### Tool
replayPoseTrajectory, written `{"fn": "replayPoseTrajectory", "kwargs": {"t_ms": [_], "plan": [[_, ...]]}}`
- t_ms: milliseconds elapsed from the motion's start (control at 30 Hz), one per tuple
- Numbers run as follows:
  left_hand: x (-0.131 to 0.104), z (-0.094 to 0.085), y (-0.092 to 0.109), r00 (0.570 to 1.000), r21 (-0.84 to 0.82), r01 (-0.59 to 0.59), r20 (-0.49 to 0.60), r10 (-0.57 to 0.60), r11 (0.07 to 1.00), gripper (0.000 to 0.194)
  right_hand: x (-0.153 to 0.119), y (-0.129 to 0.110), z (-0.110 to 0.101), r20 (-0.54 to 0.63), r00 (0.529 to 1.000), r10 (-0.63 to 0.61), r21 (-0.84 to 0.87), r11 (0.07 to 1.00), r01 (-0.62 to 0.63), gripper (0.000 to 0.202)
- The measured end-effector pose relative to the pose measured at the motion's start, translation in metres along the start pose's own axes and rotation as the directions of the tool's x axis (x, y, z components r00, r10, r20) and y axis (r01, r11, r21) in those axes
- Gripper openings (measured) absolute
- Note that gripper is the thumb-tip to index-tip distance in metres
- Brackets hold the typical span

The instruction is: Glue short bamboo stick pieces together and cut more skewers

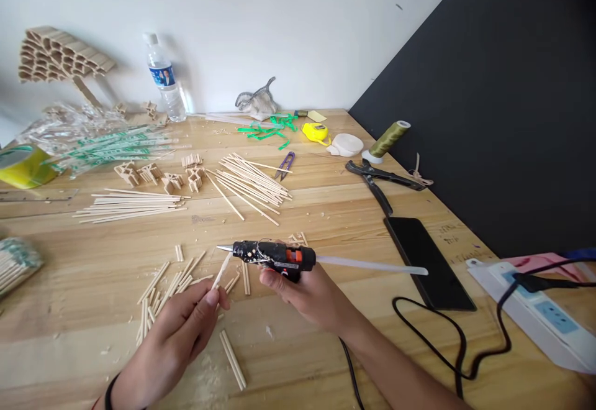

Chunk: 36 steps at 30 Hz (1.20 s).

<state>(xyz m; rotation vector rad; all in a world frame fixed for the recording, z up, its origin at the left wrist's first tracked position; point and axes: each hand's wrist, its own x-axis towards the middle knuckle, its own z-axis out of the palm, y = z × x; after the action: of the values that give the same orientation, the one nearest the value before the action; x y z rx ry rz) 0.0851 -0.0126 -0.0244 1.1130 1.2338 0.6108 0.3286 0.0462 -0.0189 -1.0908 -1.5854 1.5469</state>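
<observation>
My left hand [184,323] pinches a short wooden stick [221,271] between thumb and fingers, its free end pointing up and away. Wrapped round a black hot glue gun [272,256] is my right hand [310,292]. The gun lies sideways, its metal nozzle just above the tip of the stick; whether they touch I cannot tell. A clear glue stick [372,265] juts out of its back end. Below and around my hands lie loose short sticks [174,286], with a few sticks lying side by side [233,359] nearer me.
Long sticks [251,183], small glued stick pieces [173,181] and purple snips [285,165] lie farther back. On the right are pliers [379,180], a black phone [428,263], a power strip [540,310] and a loose black cable [460,360]. A water bottle [165,81] stands by the wall.
</observation>
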Motion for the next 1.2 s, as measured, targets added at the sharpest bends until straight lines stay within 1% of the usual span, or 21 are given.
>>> {"fn": "replayPoseTrajectory", "kwargs": {"t_ms": [67, 233, 333, 500, 600, 733, 933, 1100, 1200], "plan": [[-0.001, 0.0, 0.001, 1.0, 0.004, -0.017, -0.005, 0.017, 1.0, 0.055, 0.0, 0.001, 0.001, 0.009, 1.0, 0.0, 0.011, 1.0, 0.0, 0.044], [-0.001, 0.001, 0.002, 0.999, 0.009, -0.022, -0.024, 0.022, 1.0, 0.052, 0.002, -0.004, 0.003, -0.013, 1.0, -0.016, -0.005, 1.0, 0.015, 0.044], [-0.001, 0.0, -0.002, 0.999, 0.0, -0.02, -0.027, 0.02, 1.0, 0.049, 0.002, -0.007, 0.003, -0.02, 0.999, -0.028, -0.027, 0.999, 0.028, 0.043], [-0.002, -0.003, -0.01, 1.0, -0.03, -0.005, -0.026, 0.004, 1.0, 0.044, 0.001, -0.01, 0.001, -0.037, 0.999, -0.03, -0.029, 0.999, 0.029, 0.037], [-0.003, -0.003, -0.01, 1.0, -0.037, 0.009, -0.028, -0.01, 0.999, 0.044, 0.001, -0.01, 0.002, -0.001, 1.0, -0.029, -0.004, 1.0, 0.029, 0.039], [-0.002, -0.001, -0.005, 0.999, -0.02, 0.01, -0.037, -0.01, 1.0, 0.046, 0.001, -0.011, 0.002, 0.031, 0.999, -0.032, 0.0, 0.999, 0.032, 0.043], [-0.002, 0.002, 0.002, 0.997, -0.099, -0.029, -0.067, 0.022, 0.995, 0.057, 0.001, -0.01, 0.002, -0.007, 0.998, -0.061, -0.033, 0.998, 0.061, 0.041], [-0.002, 0.003, 0.005, 0.998, -0.009, -0.061, -0.031, 0.061, 0.998, 0.056, 0.001, -0.009, 0.002, -0.018, 0.997, -0.07, -0.086, 0.994, 0.068, 0.034], [-0.002, 0.003, 0.006, 0.997, 0.052, -0.062, -0.053, 0.064, 0.997, 0.057, -0.001, -0.009, 0.003, -0.026, 0.998, -0.062, -0.101, 0.993, 0.059, 0.027]]}}
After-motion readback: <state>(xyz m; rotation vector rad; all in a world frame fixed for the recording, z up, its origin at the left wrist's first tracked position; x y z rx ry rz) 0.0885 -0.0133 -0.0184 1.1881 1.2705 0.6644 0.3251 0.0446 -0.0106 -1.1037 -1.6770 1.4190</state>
